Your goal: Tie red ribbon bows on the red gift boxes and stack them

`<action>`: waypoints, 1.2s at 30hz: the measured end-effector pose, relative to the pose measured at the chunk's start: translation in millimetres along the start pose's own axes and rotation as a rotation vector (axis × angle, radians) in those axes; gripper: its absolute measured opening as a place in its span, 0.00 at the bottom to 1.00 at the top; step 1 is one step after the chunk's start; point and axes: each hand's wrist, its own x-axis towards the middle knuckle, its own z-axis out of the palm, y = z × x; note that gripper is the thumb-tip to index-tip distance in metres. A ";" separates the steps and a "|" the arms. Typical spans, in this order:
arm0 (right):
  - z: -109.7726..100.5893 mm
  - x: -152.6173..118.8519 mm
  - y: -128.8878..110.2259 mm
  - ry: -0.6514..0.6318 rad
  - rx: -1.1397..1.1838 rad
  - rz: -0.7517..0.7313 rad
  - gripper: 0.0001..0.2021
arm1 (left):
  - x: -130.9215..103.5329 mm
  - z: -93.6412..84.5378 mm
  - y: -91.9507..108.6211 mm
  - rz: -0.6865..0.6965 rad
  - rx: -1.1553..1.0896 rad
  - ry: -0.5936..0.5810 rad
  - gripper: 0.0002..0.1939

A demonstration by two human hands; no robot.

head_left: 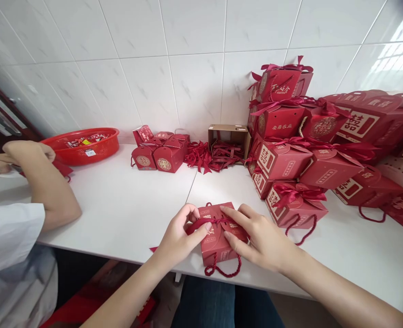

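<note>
A small red gift box (218, 246) with gold print sits at the table's front edge, right before me. Across its top runs a dark red ribbon (198, 224), knotted near the middle. My left hand (184, 232) pinches the ribbon at the box's left side, thumb in front and fingers curled behind. On the right, my right hand (259, 237) grips the box's top and right side, its thumb and index finger apart on either side of the ribbon. That hand hides the ribbon's right part. A twisted red cord handle (227, 274) hangs from the box's near side.
Tied red boxes (285, 159) stand stacked at the right. At the back are several untied boxes (169, 157), loose red ribbons (198, 155) and an open cardboard box (245, 136) of ribbons. A red basin (102, 148) holds small wrapped items. Another person's arm (51, 182) reaches in at left.
</note>
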 end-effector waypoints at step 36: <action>-4.4 -17.4 29.5 0.481 0.224 -0.015 0.15 | 8.1 -52.3 10.6 -0.313 0.094 -0.813 0.12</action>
